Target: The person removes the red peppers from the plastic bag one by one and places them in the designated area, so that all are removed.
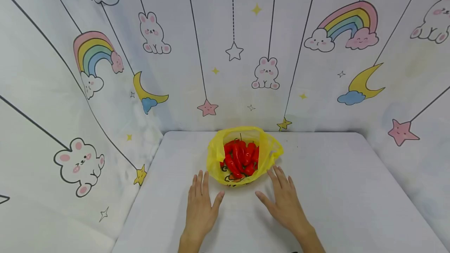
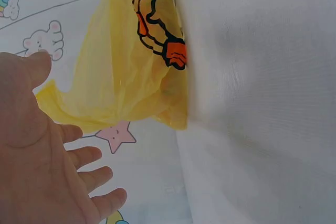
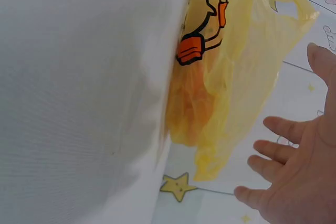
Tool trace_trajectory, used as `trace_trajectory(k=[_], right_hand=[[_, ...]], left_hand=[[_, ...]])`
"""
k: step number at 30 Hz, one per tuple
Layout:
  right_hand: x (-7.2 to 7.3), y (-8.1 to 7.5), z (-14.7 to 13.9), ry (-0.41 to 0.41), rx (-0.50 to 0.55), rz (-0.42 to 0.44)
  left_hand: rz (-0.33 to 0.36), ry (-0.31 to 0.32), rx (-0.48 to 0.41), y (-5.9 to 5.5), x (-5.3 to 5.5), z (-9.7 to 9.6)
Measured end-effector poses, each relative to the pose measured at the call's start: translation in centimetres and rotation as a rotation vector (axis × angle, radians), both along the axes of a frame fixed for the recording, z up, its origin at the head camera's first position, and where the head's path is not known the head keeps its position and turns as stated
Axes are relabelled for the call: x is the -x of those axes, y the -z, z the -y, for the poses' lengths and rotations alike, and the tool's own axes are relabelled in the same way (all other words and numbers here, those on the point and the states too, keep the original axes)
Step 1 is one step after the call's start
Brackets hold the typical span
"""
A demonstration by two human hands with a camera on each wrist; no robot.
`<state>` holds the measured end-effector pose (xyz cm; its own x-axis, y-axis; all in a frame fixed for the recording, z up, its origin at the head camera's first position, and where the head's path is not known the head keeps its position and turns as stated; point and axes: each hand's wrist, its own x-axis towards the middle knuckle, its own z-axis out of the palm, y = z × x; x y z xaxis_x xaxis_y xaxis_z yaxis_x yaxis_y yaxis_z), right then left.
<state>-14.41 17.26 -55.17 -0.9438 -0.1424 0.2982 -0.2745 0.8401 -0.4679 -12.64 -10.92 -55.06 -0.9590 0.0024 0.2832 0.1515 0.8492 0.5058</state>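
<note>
A yellow plastic bag (image 1: 214,153) stands on the white table with its mouth spread wide. Inside lie several shiny red chili peppers (image 1: 239,155), some with dark stems. In the left wrist view, the bag's side (image 2: 113,72) carries a black and orange print. My left hand (image 1: 201,208) is just in front of the bag's left side, fingers straight, thumb spread toward the middle. On the other side, my right hand (image 1: 285,202) has straight, parted fingers, its fingertips close to the bag's front right edge. Neither hand holds anything.
The white tabletop (image 1: 334,182) reaches out on both sides of the bag. Behind and beside it hangs a white cloth backdrop (image 1: 242,85) printed with rabbits, rainbows, moons and stars. The bag stands near the table's back edge.
</note>
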Motion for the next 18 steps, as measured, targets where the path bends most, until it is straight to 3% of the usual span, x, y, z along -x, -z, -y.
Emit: trace_trajectory(k=[18], right_hand=[[1.1, -0.7, 1.2, -0.02, 0.048, -0.011]], left_hand=[[0.01, -0.002, -0.003, -0.2, 0.8, 0.0]])
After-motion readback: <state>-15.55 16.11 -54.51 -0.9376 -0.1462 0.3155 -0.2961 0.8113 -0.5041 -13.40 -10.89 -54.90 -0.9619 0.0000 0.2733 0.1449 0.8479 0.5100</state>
